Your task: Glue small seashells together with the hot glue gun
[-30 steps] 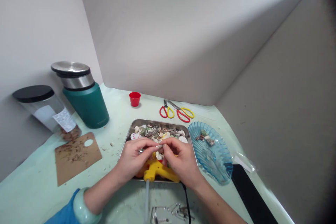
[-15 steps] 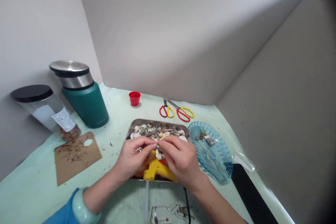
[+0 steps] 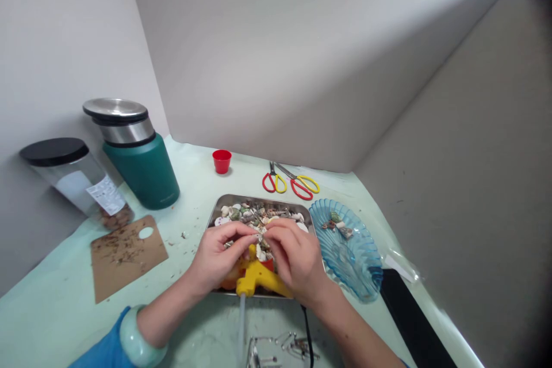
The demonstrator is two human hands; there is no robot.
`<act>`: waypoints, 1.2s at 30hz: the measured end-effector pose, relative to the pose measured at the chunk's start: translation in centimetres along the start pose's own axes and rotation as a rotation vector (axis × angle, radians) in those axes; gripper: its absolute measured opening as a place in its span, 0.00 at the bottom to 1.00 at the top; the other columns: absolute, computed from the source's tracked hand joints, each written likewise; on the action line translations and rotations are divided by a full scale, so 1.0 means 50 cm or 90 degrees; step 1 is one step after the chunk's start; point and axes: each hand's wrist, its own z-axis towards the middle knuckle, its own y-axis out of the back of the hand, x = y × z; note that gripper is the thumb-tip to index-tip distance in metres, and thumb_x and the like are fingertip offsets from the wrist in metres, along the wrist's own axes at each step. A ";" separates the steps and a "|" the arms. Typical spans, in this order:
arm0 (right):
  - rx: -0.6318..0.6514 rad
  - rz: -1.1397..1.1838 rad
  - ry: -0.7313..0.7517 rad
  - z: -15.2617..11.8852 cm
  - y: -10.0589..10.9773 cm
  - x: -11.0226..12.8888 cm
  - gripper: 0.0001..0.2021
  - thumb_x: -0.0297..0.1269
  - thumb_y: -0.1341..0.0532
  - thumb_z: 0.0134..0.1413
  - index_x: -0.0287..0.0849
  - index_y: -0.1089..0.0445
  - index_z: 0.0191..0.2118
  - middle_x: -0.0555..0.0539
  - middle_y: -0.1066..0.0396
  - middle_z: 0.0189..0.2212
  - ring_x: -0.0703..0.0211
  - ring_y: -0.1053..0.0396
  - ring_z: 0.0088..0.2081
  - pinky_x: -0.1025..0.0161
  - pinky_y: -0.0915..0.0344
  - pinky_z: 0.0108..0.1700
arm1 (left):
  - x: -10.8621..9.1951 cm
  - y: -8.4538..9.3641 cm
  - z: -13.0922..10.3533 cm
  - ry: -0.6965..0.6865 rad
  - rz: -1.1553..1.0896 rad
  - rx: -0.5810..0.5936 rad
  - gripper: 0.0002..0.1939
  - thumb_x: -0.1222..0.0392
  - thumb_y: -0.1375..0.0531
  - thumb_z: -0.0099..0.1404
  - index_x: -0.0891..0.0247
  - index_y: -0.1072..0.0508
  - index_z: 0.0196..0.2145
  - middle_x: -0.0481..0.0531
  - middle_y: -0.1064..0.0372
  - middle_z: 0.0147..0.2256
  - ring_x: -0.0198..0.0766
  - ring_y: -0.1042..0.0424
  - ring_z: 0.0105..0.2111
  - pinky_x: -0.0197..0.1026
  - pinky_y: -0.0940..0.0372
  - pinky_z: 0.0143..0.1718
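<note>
Above a metal tray (image 3: 219, 202) of seashells (image 3: 245, 213), my left hand (image 3: 222, 253) and my right hand (image 3: 297, 259) meet with thumbs and forefingers pinched. Whatever lies between the fingertips is too small to make out. Just beneath the hands, a yellow hot glue gun (image 3: 257, 276) rests across the tray's near side, a pale glue stick (image 3: 242, 322) poking out toward me. Part of a red cup (image 3: 268, 264) shows behind the glue gun, half hidden by my right hand.
A blue shell-shaped dish (image 3: 353, 259) holding small pieces stands right of the tray. Behind are a red cup (image 3: 222, 162) and two pairs of scissors (image 3: 302, 185). Leftward stand a green bottle (image 3: 142, 172), a clear jar (image 3: 77, 184) and brown cardboard (image 3: 125, 259). Metal bits (image 3: 263, 351) lie in front.
My right hand's fingertips have shifted slightly right, leaving a small gap from the left ones. Everything else stays put apart from a slight camera shift.
</note>
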 end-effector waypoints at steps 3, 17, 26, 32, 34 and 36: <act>0.004 0.070 -0.100 0.003 0.005 0.003 0.06 0.27 0.48 0.60 0.41 0.36 0.36 0.45 0.32 0.34 0.58 0.33 0.37 0.62 0.36 0.39 | -0.004 0.001 0.000 -0.029 0.017 -0.009 0.06 0.62 0.40 0.58 0.65 0.23 0.29 0.50 0.26 0.25 0.33 0.31 0.21 0.33 0.34 0.25; 0.055 0.082 -0.271 0.005 0.003 0.019 0.03 0.34 0.41 0.57 0.41 0.34 0.34 0.50 0.32 0.29 0.64 0.37 0.25 0.66 0.41 0.29 | 0.006 0.004 -0.003 -0.166 0.083 0.011 0.05 0.67 0.40 0.59 0.63 0.24 0.31 0.53 0.24 0.31 0.37 0.27 0.33 0.39 0.32 0.37; 0.110 0.063 -0.270 0.012 0.018 0.010 0.12 0.35 0.49 0.63 0.42 0.31 0.31 0.49 0.29 0.26 0.62 0.33 0.28 0.66 0.40 0.32 | 0.005 0.003 0.001 -0.019 -0.018 -0.069 0.04 0.63 0.39 0.58 0.64 0.24 0.30 0.49 0.27 0.24 0.34 0.30 0.23 0.35 0.34 0.27; 0.326 -0.116 -0.245 -0.007 0.039 0.031 0.16 0.49 0.33 0.44 0.43 0.30 0.35 0.47 0.27 0.30 0.53 0.31 0.32 0.62 0.41 0.31 | 0.006 0.007 0.012 0.102 -0.160 -0.170 0.07 0.61 0.36 0.54 0.66 0.27 0.31 0.43 0.33 0.17 0.30 0.34 0.18 0.32 0.37 0.23; 0.363 -0.147 -0.255 -0.023 0.034 0.043 0.18 0.46 0.32 0.43 0.42 0.31 0.39 0.44 0.27 0.32 0.48 0.30 0.35 0.60 0.39 0.33 | 0.004 0.009 0.014 0.107 -0.176 -0.180 0.08 0.61 0.35 0.54 0.66 0.27 0.31 0.42 0.34 0.16 0.30 0.35 0.18 0.32 0.38 0.23; 0.377 -0.129 -0.263 -0.038 0.028 0.049 0.12 0.41 0.36 0.50 0.42 0.31 0.40 0.43 0.26 0.34 0.48 0.30 0.37 0.58 0.37 0.36 | 0.005 0.013 0.015 0.107 -0.176 -0.188 0.08 0.60 0.36 0.54 0.66 0.27 0.32 0.42 0.34 0.17 0.30 0.35 0.18 0.32 0.38 0.23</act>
